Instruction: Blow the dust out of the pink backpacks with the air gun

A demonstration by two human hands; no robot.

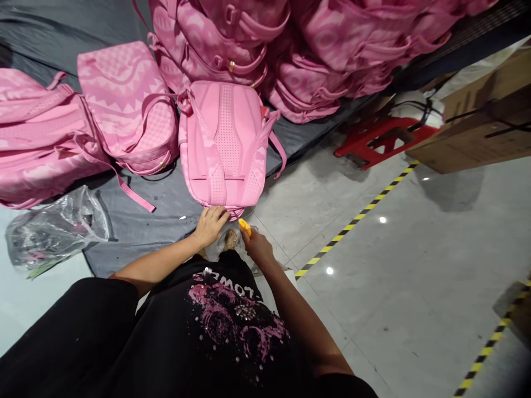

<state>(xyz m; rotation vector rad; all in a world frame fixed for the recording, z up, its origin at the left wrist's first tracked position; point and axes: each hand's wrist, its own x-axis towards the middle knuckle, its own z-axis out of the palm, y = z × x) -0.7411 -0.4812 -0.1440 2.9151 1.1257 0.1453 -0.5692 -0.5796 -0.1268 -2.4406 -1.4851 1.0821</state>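
A pink backpack lies before me with its padded back panel and shoulder straps facing up. My left hand is at its near end, fingers closed on the edge by the small loop there. Just right of it, my right hand is closed around a small tool with a yellow handle. The thin dark tip of this tool points at the near edge of the backpack, close to my left fingers. Its exact kind is too small to make out.
Pink backpacks lie to the left, and more are piled at the back. A clear plastic bag sits at left on the grey cloth. Rightward are a red plastic object, a cardboard box and yellow-black floor tape.
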